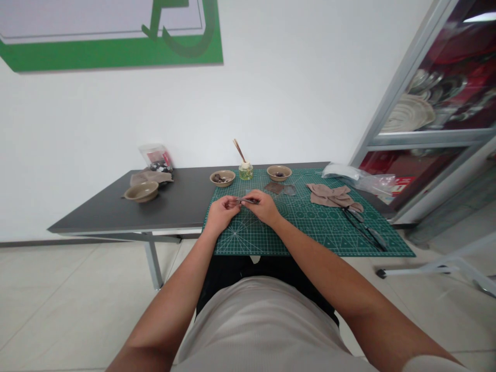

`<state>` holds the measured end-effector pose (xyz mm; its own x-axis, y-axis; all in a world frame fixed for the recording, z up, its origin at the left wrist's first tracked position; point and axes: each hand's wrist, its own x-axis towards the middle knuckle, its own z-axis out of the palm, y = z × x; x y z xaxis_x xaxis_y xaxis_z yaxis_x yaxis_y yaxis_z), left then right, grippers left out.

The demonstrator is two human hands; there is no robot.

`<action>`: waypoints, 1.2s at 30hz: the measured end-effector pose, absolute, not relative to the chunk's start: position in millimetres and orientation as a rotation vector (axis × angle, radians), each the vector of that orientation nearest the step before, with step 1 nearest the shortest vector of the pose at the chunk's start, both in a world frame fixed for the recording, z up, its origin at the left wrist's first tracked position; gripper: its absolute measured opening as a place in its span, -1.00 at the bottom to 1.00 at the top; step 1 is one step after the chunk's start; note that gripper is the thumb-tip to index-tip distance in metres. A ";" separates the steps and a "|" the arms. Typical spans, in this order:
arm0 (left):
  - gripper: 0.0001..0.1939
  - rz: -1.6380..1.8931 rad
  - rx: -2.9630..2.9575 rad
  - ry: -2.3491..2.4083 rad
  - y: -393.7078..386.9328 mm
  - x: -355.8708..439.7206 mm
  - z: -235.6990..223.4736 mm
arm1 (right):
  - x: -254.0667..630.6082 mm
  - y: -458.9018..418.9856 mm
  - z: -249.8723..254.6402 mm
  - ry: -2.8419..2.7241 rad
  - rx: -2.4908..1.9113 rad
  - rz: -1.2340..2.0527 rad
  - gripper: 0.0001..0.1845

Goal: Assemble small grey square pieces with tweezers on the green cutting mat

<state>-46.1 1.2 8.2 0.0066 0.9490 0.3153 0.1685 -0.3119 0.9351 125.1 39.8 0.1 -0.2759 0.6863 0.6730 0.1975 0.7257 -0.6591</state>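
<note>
My left hand and my right hand meet over the green cutting mat, fingers pinched together. Between them is a small dark thin thing, too small to name; it looks like a slim tool or a scrap of material. Just beyond my hands lie small dark flat pieces on the mat.
Two tan bowls with dark bits and a small jar with a stick stand at the mat's far edge. Beige cloth and scissors lie right. A third bowl, cloth and a plastic bag sit left; a bag far right.
</note>
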 end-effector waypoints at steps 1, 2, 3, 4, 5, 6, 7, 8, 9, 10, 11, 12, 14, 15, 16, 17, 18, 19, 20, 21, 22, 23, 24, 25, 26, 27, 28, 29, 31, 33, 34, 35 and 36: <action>-0.75 1.369 1.580 1.193 1.3 -46.0 7.9 | 124.9 39.7 0.2 -1.835 -0.693 0.550 -0.94; -0.77 1.362 1.595 1.204 1.5 -46.0 7.4 | 124.8 39.6 0.3 -1.842 -0.695 0.547 -0.94; -0.78 1.355 1.611 1.212 1.8 -46.2 6.8 | 124.7 39.5 0.5 -1.846 -0.698 0.545 -0.94; -0.79 1.348 1.626 1.218 2.2 -46.4 6.1 | 124.6 39.4 0.6 -1.849 -0.702 0.542 -0.94; -0.79 1.344 1.643 1.223 2.6 -46.6 5.5 | 124.6 39.2 0.8 -1.853 -0.705 0.540 -0.94; -0.79 1.344 1.657 1.228 3.0 -46.8 5.0 | 124.6 39.0 1.0 -1.855 -0.709 0.539 -0.94; -0.79 1.346 1.667 1.233 3.3 -47.0 4.6 | 124.7 38.6 1.3 -1.856 -0.715 0.539 -0.94; -0.80 1.350 1.674 1.237 3.6 -47.0 4.3 | 124.7 38.2 1.5 -1.858 -0.722 0.538 -0.94; -0.80 1.352 1.678 1.242 3.8 -47.0 4.1 | 124.7 37.7 1.7 -1.858 -0.729 0.537 -0.94; -0.80 1.353 1.680 1.248 4.1 -46.8 3.9 | 124.6 37.1 2.0 -1.859 -0.734 0.535 -0.93; -0.80 1.351 1.679 1.254 4.5 -46.7 3.7 | 124.6 36.6 2.1 -1.861 -0.738 0.536 -0.93; -0.80 1.350 1.679 1.263 5.0 -46.6 3.5 | 124.4 36.2 2.2 -1.866 -0.740 0.541 -0.92; -0.78 1.352 1.683 1.286 6.3 -46.7 3.1 | 124.2 35.8 2.3 -1.874 -0.735 0.558 -0.92; -0.76 1.351 1.684 1.298 7.0 -46.9 3.0 | 124.2 35.8 2.3 -1.875 -0.725 0.569 -0.92; -0.73 1.350 1.681 1.307 7.6 -47.2 3.1 | 124.2 35.9 2.2 -1.870 -0.711 0.578 -0.92; -0.71 1.348 1.675 1.309 8.1 -47.5 3.3 | 124.2 36.0 2.2 -1.863 -0.699 0.583 -0.92; -0.71 1.345 1.667 1.304 8.3 -47.8 3.7 | 124.2 36.2 2.2 -1.856 -0.693 0.584 -0.92; -0.71 1.341 1.660 1.291 8.4 -48.0 4.1 | 124.2 36.4 2.1 -1.849 -0.692 0.583 -0.92; -0.72 1.341 1.655 1.275 8.3 -48.1 4.5 | 124.1 36.6 2.1 -1.843 -0.699 0.578 -0.92; -0.74 1.344 1.653 1.259 8.1 -48.2 4.8 | 124.0 36.7 2.1 -1.838 -0.708 0.570 -0.92; -0.76 1.344 1.654 1.246 8.0 -48.2 4.8 | 123.8 36.9 2.0 -1.834 -0.714 0.562 -0.93; -0.78 1.345 1.655 1.238 7.9 -48.1 4.6 | 123.5 37.0 1.8 -1.829 -0.716 0.554 -0.93; -0.79 1.348 1.655 1.233 7.9 -48.0 4.2 | 123.3 37.2 1.5 -1.819 -0.717 0.545 -0.93; -0.79 1.354 1.653 1.231 8.1 -48.0 3.6 | 123.1 37.4 1.1 -1.807 -0.724 0.534 -0.93; -0.79 1.360 1.648 1.228 8.4 -47.9 3.0 | 123.0 37.6 0.7 -1.789 -0.736 0.520 -0.94; -0.79 1.366 1.642 1.225 8.7 -47.9 2.5 | 123.0 37.9 0.2 -1.772 -0.751 0.510 -0.94; -0.78 1.369 1.637 1.219 9.0 -47.9 2.1 | 123.1 38.1 -0.1 -1.765 -0.764 0.507 -0.94; -0.77 1.369 1.631 1.214 9.2 -47.9 1.9 | 123.3 38.2 -0.4 -1.770 -0.776 0.508 -0.94; -0.74 1.362 1.625 1.215 9.4 -47.9 2.2 | 123.8 38.3 -0.6 -1.813 -0.793 0.514 -0.94; -0.73 1.358 1.628 1.224 9.7 -47.8 2.6 | 124.2 38.2 -0.7 -1.850 -0.808 0.513 -0.94; -0.73 1.361 1.628 1.226 10.0 -47.8 2.6 | 124.3 38.1 -0.7 -1.851 -0.814 0.511 -0.94; -0.74 1.367 1.629 1.222 10.3 -47.8 2.4 | 124.3 38.1 -0.8 -1.842 -0.816 0.511 -0.94; -0.74 1.372 1.632 1.213 10.7 -47.8 2.1 | 124.2 38.0 -0.9 -1.826 -0.815 0.510 -0.94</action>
<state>-47.8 10.7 2.1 0.0125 0.9385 0.3451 0.2280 -0.3387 0.9128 124.2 38.0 -0.9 -0.2436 0.7324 0.6358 0.2975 0.6803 -0.6698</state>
